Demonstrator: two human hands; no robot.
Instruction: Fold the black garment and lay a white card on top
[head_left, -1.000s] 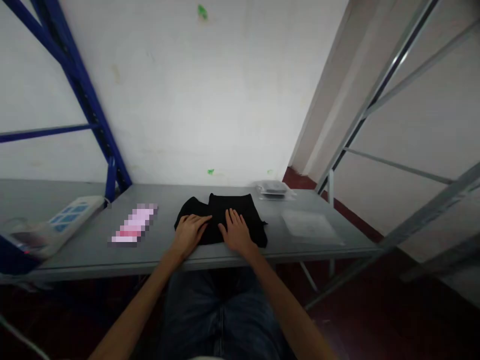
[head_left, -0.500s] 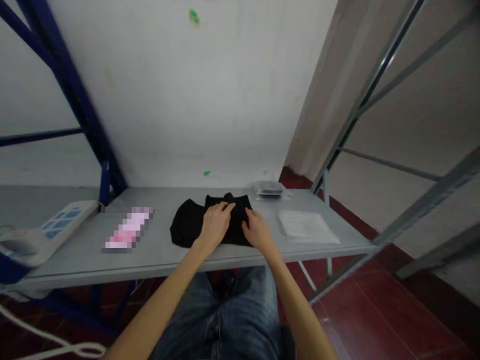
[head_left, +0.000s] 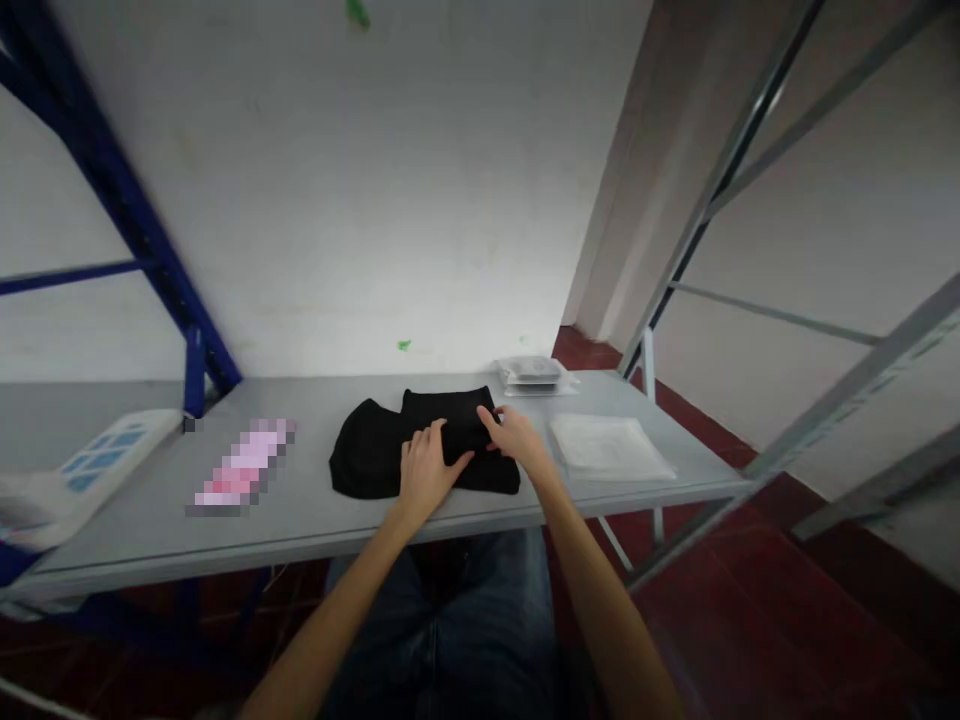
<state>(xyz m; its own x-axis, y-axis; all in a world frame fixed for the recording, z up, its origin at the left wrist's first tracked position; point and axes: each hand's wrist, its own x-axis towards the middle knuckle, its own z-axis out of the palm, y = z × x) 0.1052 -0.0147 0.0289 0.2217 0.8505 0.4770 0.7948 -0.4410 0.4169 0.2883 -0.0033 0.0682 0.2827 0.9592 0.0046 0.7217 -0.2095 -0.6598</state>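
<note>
A black fabric piece lies on the grey table in front of me, its left end rounded and its right part folded into a thicker layer. My left hand rests on its middle, fingers bent over the cloth and thumb stretched to the right along the fold. At the right end of the folded layer, my right hand pinches the black fabric between thumb and fingers. Part of the fold is hidden behind both hands.
Clear plastic packets are stacked at the table's back right. Nearer stands a pile of translucent plastic bags. A pixelated pink object and a white power strip lie to the left. Metal frames flank the grey table.
My right hand has shifted from lying on the cloth to pinching its right end. The left hand's thumb has spread rightward. A dark lump at the cloth's back edge no longer shows.
</note>
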